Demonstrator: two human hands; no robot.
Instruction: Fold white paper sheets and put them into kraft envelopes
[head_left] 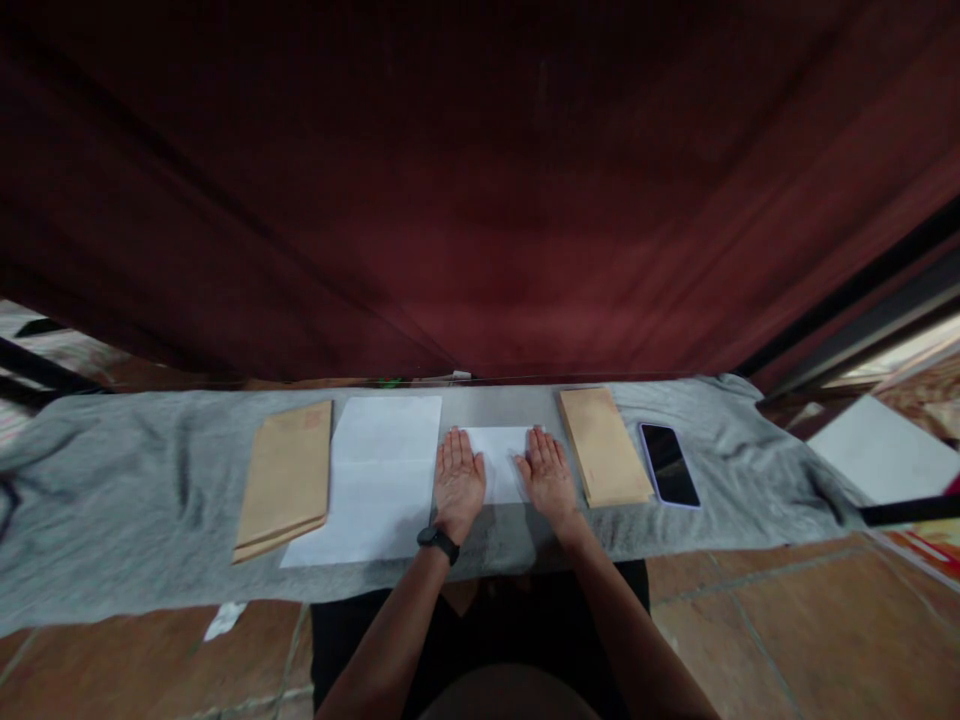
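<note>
A small white sheet of paper, which looks folded, lies on the grey cloth in front of me. My left hand rests flat on its left side, fingers stretched out and pointing away from me. On its right side my right hand lies flat as well, thumb apart from the fingers. Neither hand grips anything. Larger white sheets lie just left of my left hand. A stack of brown envelopes is close to the right of my right hand.
More brown envelopes overlap the left edge of the white sheets. A phone with a purple case lies at the right. Grey cloth covers the narrow surface. A dark red panel rises behind it. A white scrap is on the tiled floor.
</note>
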